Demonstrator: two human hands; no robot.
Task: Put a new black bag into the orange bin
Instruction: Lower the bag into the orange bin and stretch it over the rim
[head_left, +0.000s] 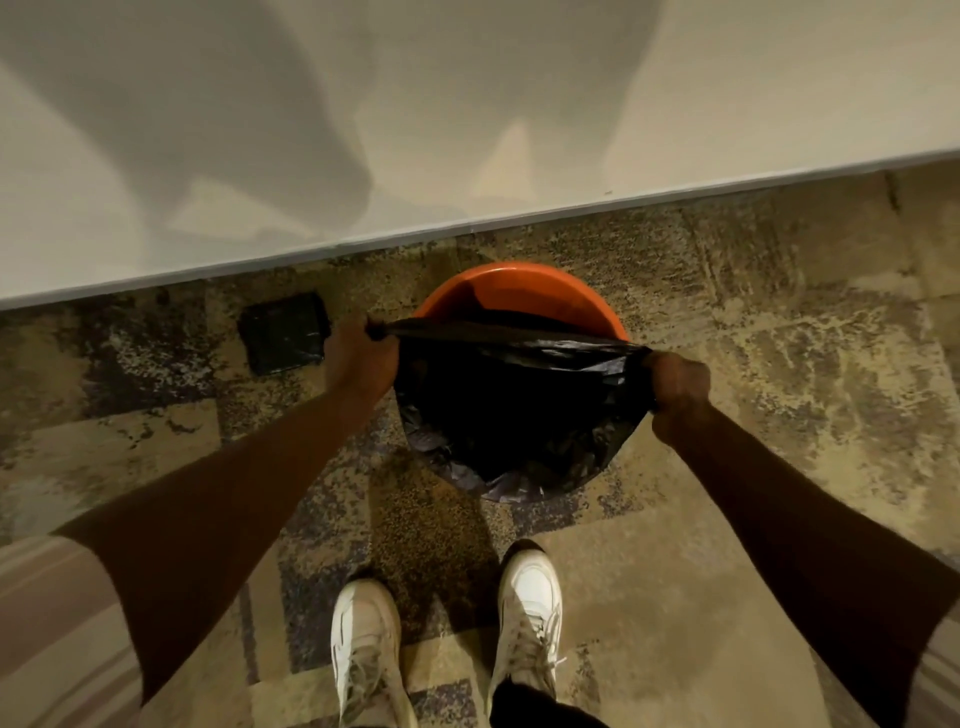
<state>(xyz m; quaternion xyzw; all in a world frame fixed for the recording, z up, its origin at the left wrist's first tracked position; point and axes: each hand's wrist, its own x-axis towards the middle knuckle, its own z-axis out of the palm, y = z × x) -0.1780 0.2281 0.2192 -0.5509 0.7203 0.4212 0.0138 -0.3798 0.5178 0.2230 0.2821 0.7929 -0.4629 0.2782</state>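
The round orange bin (519, 291) stands on the carpet close to the wall. A black bag (509, 405) sits in its mouth and is folded over the near rim. The bag's far edge is stretched taut across the opening, so the far orange rim stays bare. My left hand (358, 358) grips the bag's edge at the bin's left side. My right hand (678, 387) grips the edge at the right side. Both fists are closed on the plastic.
A white wall with a pale baseboard (467, 228) runs just behind the bin. A flat black square (284, 332) lies on the patterned carpet left of the bin. My two white shoes (447, 639) stand right in front of the bin.
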